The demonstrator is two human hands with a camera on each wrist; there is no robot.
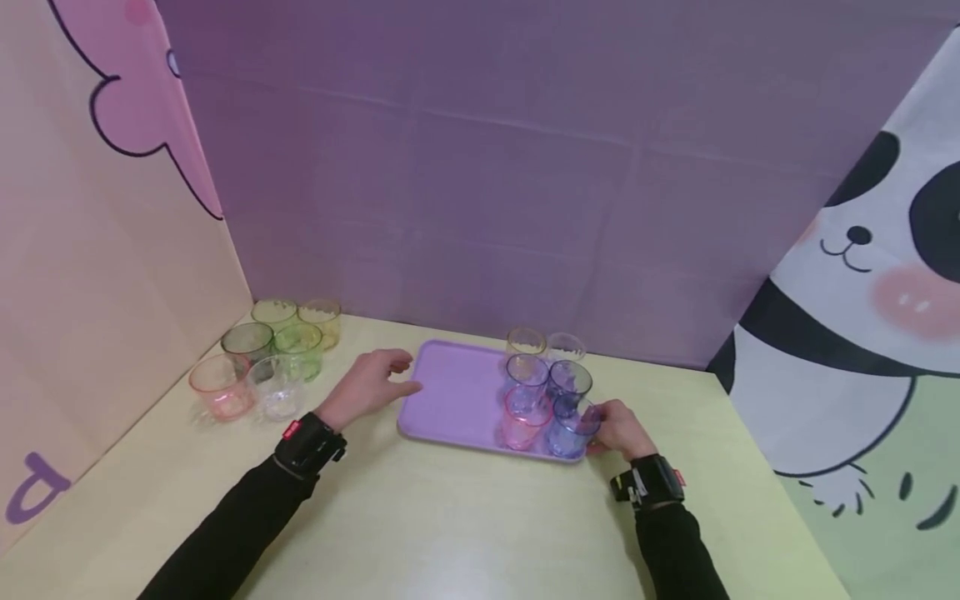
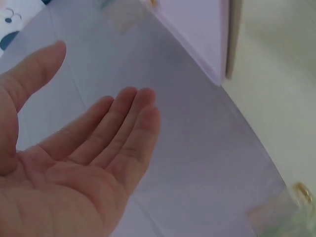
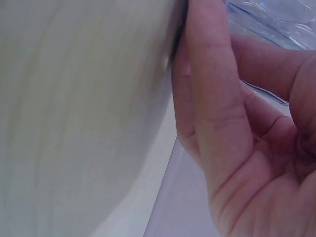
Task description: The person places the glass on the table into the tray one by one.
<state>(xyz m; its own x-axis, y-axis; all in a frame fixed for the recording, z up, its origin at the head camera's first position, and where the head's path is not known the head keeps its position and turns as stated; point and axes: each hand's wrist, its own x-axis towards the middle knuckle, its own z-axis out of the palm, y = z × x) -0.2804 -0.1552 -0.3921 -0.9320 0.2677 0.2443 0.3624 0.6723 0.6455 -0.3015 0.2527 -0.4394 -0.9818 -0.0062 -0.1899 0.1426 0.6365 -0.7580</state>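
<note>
A purple tray (image 1: pixel 457 392) lies on the table with several see-through cups on its right half. My right hand (image 1: pixel 618 429) is at the front right corner, its fingers bent against the side of a blue cup (image 1: pixel 570 437). In the right wrist view, the thumb crosses in front of clear, blue-edged glass (image 3: pixel 266 94); the fingertips run out of frame. Beside that cup stand a pink cup (image 1: pixel 523 432) and a dark blue cup (image 1: pixel 570 382). Holding nothing, my left hand (image 1: pixel 367 385) hovers by the tray's left edge, palm and fingers (image 2: pixel 131 133) extended.
At the table's left stands a group of cups, among them a pink cup (image 1: pixel 222 396), a clear cup (image 1: pixel 277 392), a green cup (image 1: pixel 302 354) and a yellow cup (image 1: pixel 324 323). A purple backdrop (image 1: pixel 487 192) rises behind the table, with printed panels on both sides.
</note>
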